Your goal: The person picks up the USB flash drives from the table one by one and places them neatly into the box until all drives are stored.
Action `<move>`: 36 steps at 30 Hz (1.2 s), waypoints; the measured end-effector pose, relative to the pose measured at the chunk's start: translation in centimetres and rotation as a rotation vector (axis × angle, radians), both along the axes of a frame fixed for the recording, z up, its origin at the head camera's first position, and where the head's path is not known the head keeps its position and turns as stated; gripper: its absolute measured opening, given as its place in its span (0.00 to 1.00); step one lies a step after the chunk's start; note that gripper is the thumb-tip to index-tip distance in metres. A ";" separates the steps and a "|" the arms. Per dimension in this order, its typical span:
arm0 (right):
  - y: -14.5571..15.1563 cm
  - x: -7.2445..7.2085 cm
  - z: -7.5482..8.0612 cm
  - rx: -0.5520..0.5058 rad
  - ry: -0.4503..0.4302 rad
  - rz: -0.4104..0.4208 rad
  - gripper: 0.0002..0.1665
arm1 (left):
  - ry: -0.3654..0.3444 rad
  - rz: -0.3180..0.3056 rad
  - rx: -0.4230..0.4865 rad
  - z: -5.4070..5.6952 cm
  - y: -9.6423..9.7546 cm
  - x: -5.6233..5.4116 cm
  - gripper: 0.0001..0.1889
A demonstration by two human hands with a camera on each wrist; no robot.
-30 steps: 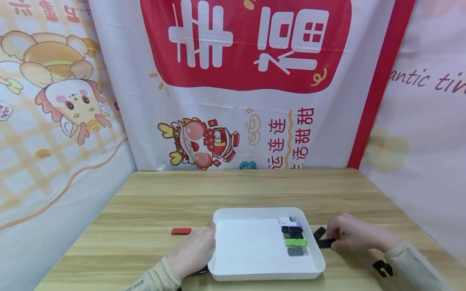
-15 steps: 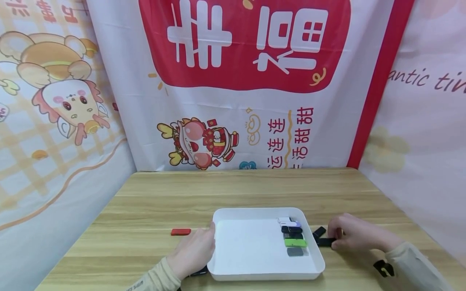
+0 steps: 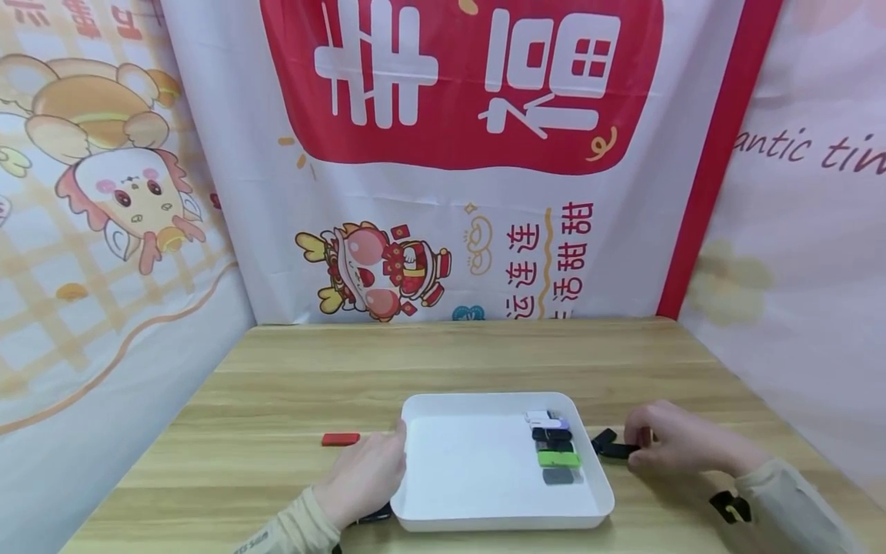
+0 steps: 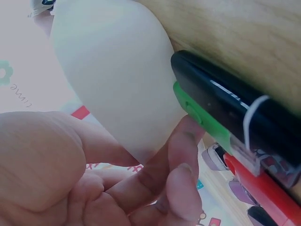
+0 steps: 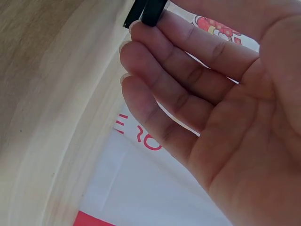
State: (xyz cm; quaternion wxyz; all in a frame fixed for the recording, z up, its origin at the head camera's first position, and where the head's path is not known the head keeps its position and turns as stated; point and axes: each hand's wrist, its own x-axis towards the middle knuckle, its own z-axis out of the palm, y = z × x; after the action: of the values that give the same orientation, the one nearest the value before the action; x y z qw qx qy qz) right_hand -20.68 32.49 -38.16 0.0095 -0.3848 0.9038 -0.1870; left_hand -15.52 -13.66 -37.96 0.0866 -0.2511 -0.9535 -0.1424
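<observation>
My left hand (image 3: 370,471) grips the left wall of a white tray (image 3: 501,524), thumb on one side and fingers on the other in the left wrist view. Right of the tray, my right hand (image 3: 681,440) pinches the end of a black USB stick (image 3: 617,452). A second black stick (image 3: 605,436) lies against it, by the tray wall. Inside the tray, a column of USB sticks runs along the right side: a white one (image 3: 537,416), a black one (image 3: 551,435), a lime green one (image 3: 558,459) and a grey one (image 3: 557,476) among them.
A red USB stick (image 3: 341,439) lies on the wooden table (image 3: 443,354) left of the tray. Beside my left hand are a black stick (image 4: 230,99) and a green stick (image 4: 202,113). Printed cloths (image 3: 471,185) hang behind and at both sides.
The black USB stick in my right hand has moved slightly up in the head view, and its angle has changed. My left hand stays on the tray wall. The head view has shifted slightly.
</observation>
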 end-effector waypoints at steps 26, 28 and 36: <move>0.8 0.3 0.0 -0.055 0.112 -0.024 0.09 | -0.021 -0.030 0.058 -0.2 0.1 0.0 0.22; 0.8 0.4 -0.1 -0.071 0.130 -0.009 0.10 | -0.023 -0.034 0.055 -0.3 0.1 0.0 0.21; 0.6 0.4 0.1 -0.103 0.199 -0.013 0.15 | 0.024 -0.057 0.061 -0.4 0.0 -0.2 0.22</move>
State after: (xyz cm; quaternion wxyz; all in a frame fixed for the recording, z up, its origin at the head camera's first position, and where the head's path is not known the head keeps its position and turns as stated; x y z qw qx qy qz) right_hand -20.24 33.11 -38.07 -0.1012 -0.3956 0.8919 -0.1943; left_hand -15.73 -13.64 -38.40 0.1018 -0.2772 -0.9400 -0.1709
